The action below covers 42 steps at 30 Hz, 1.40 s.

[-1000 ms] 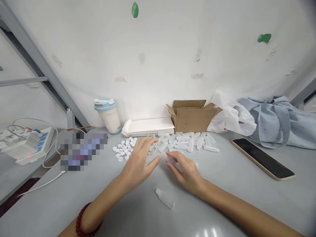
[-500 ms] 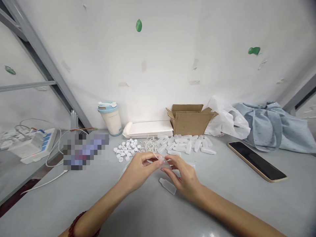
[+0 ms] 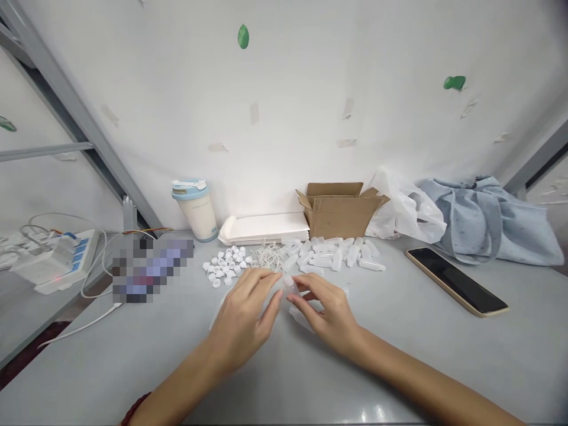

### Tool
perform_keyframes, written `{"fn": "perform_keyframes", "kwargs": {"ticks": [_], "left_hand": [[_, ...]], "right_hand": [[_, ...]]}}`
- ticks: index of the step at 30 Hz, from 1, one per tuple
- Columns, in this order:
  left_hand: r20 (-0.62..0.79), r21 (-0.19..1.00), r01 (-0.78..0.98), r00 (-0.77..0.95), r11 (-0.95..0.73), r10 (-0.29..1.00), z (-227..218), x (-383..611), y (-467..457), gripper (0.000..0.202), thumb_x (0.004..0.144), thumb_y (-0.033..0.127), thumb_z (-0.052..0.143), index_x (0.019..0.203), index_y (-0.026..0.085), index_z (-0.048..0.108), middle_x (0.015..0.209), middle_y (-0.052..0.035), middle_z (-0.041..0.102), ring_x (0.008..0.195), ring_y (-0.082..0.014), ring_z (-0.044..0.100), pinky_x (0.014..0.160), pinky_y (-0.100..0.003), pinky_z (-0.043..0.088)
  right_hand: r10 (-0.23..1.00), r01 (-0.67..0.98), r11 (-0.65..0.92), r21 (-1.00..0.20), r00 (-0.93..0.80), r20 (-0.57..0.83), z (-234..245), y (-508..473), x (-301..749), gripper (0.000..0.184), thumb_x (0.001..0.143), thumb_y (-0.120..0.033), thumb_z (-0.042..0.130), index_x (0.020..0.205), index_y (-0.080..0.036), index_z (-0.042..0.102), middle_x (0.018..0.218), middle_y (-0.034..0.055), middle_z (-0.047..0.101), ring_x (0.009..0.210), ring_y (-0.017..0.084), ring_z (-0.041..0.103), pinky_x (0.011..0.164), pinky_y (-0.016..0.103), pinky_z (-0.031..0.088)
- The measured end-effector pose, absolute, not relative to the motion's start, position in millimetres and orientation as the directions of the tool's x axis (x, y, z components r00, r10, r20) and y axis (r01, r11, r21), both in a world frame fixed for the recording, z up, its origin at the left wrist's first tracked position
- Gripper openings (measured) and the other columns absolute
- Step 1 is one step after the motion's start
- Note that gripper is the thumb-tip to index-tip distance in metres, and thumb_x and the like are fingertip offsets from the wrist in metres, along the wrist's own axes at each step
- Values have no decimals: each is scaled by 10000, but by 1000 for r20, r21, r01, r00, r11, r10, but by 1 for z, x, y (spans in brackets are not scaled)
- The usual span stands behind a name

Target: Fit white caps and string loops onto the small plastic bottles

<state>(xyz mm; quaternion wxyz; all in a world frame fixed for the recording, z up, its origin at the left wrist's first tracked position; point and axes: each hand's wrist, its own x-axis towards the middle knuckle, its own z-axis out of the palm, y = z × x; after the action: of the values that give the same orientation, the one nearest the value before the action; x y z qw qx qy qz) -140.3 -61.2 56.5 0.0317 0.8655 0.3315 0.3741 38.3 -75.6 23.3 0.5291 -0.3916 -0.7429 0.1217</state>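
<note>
My right hand [image 3: 326,305] pinches a small translucent plastic dropper bottle [image 3: 290,286] between thumb and fingers, its neck end tilted up toward the left. Just left of the bottle, my left hand [image 3: 244,310] holds nothing, thumb and fingers apart and curved. Partly behind the right hand's fingers, a second translucent bottle [image 3: 302,319] lies on the table. Past the hands are a pile of white caps [image 3: 226,264], a heap of thin whitish strips [image 3: 266,254] and several more translucent bottles [image 3: 337,257].
Along the wall stand a lidded cup [image 3: 197,216], a stack of white sheets or packets [image 3: 266,228], an open cardboard box [image 3: 341,213], a white plastic bag [image 3: 406,207] and a blue cloth bag [image 3: 510,219]. A phone [image 3: 457,281] lies right; a power strip [image 3: 82,260] with cables lies left.
My left hand has come away from the bottle, and its fingers have parted. The bottle stays in my right hand, now more upright. The whole view has shifted slightly.
</note>
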Motion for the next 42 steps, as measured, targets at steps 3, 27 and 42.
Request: {"fn": "perform_keyframes", "kwargs": {"ticks": [3,27,42], "left_hand": [[653,124,537,589,-834,476,54,-143,-65,419,872,178,552,1276,130,452,1074,-139,578,994,-243,543,843,-379,491],[201,271,683,648,-678,734,52,-230,-44,410,797,321,637,1184,232,535,1153,-63,619,1140,-254,493,924,-373,470],[-60,356,703,674,-615,736,64,-242,-36,409,824,312,579,1221,244,505,1232,-51,561,1228,-250,386,1007,-378,405]], "right_hand": [[804,407,569,-715,-94,587,27,-77,37,132,872,-257,577,975,-181,610,847,52,651,702,140,638,547,233,574],[790,755,564,-335,-374,487,18,-61,59,184,876,-253,564,1027,-150,580,1044,156,584,947,278,575,754,450,528],[871,864,477,-160,-441,215,23,-62,58,175,843,-274,633,945,-132,625,912,116,645,868,259,611,745,390,500]]}}
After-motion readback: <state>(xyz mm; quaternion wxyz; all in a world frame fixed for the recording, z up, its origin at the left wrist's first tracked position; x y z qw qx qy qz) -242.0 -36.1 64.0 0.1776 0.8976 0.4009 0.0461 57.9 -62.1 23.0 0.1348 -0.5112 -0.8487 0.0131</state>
